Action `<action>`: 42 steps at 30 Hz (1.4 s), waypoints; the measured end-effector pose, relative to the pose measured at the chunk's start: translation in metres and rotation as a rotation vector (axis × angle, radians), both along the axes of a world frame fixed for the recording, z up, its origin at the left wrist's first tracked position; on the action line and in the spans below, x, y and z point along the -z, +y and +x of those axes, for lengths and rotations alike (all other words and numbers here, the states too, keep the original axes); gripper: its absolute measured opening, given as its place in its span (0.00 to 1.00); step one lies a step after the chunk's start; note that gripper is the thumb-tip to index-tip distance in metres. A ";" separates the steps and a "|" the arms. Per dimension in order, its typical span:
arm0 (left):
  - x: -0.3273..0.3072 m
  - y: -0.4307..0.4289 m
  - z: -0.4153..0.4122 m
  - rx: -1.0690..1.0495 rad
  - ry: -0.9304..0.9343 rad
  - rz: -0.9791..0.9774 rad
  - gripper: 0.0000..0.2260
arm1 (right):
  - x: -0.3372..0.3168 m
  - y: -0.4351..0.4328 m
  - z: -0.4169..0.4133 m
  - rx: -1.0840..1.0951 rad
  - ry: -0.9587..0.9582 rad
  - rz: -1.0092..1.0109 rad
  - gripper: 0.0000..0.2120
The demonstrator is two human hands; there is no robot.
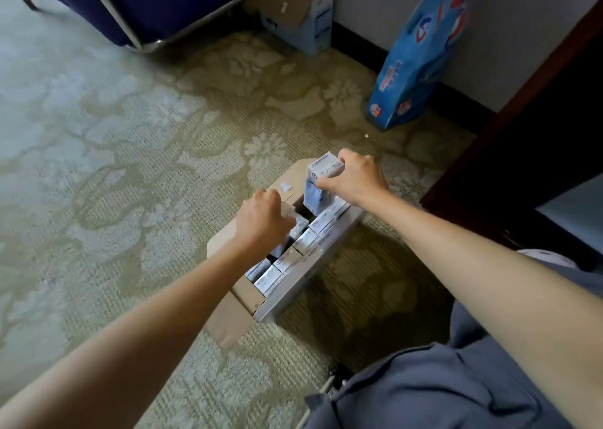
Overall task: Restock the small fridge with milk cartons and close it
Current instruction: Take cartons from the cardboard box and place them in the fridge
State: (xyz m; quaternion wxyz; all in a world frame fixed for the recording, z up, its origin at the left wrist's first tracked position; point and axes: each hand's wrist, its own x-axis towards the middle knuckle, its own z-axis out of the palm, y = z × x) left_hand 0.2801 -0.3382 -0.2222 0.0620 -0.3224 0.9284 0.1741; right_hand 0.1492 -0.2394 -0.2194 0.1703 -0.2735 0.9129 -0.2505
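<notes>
An open cardboard box (290, 298) lies on the carpet, packed with several small blue-and-white milk cartons (305, 239). My right hand (354, 177) grips one milk carton (318, 184) by its top and holds it upright, raised partly above the far end of the box. My left hand (261, 219) reaches into the box with its fingers curled round another carton (295, 229) that still sits among the rest. The fridge itself is not plainly in view.
Dark wooden furniture (528, 128) stands at the right. A blue printed bag (414, 56) leans on the wall behind. Another cardboard box (293, 7) and a blue fabric cart (146, 4) stand at the back. Patterned carpet (114, 141) spreads to the left.
</notes>
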 end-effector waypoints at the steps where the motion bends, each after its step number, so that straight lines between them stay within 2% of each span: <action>1: -0.011 0.002 -0.002 -0.002 0.041 0.003 0.11 | -0.009 0.006 0.001 0.016 0.008 -0.030 0.18; 7: -0.077 0.033 -0.026 0.049 0.268 0.075 0.16 | -0.067 0.063 0.002 0.142 0.097 -0.119 0.18; 13: -0.131 0.104 -0.076 0.221 0.431 0.185 0.16 | -0.118 0.163 -0.016 0.399 0.192 -0.242 0.22; 16: -0.146 0.138 -0.101 0.308 0.462 0.238 0.15 | -0.128 0.208 -0.026 0.515 0.152 -0.366 0.20; 19: -0.158 0.183 -0.129 0.481 0.477 0.232 0.10 | -0.142 0.267 -0.031 0.643 0.108 -0.520 0.22; 21: -0.164 0.213 -0.145 0.582 0.476 0.240 0.07 | -0.147 0.303 -0.034 0.716 0.129 -0.523 0.22; 27: -0.172 0.301 -0.186 0.766 0.492 0.223 0.10 | -0.141 0.385 -0.053 0.886 0.227 -0.481 0.19; 34: -0.168 0.366 -0.234 0.883 0.519 0.138 0.13 | -0.130 0.430 -0.084 0.949 0.384 -0.440 0.19; 37: -0.163 0.383 -0.256 0.930 0.586 0.125 0.12 | -0.130 0.441 -0.101 0.967 0.433 -0.415 0.17; 42: -0.153 0.398 -0.292 0.954 0.697 0.112 0.16 | -0.131 0.454 -0.128 0.929 0.443 -0.417 0.18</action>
